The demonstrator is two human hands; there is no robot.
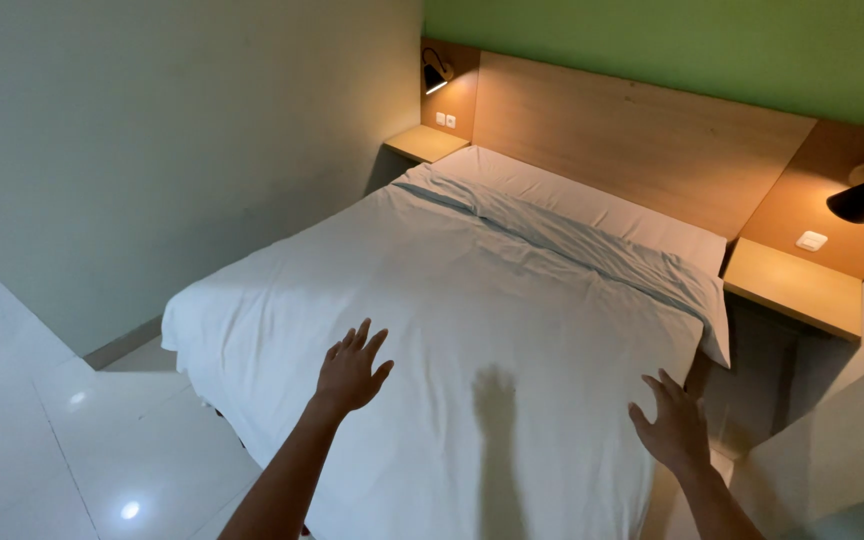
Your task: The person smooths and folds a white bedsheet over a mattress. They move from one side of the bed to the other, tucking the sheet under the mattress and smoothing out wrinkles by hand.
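Both hands are spread open, holding nothing: left hand [352,368] hovers over the white duvet [432,300], right hand [674,425] at its near corner. Pressing unevenly could, I judge, drag fresh creases toward the bed [592,205] head beyond.

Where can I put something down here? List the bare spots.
The white bedcover is bare from the folded-back band near the headboard down to the left hand and right hand. Both bedside shelves, left and right, have bare tops under their lamps. The gap between the bed and the right shelf is tight.
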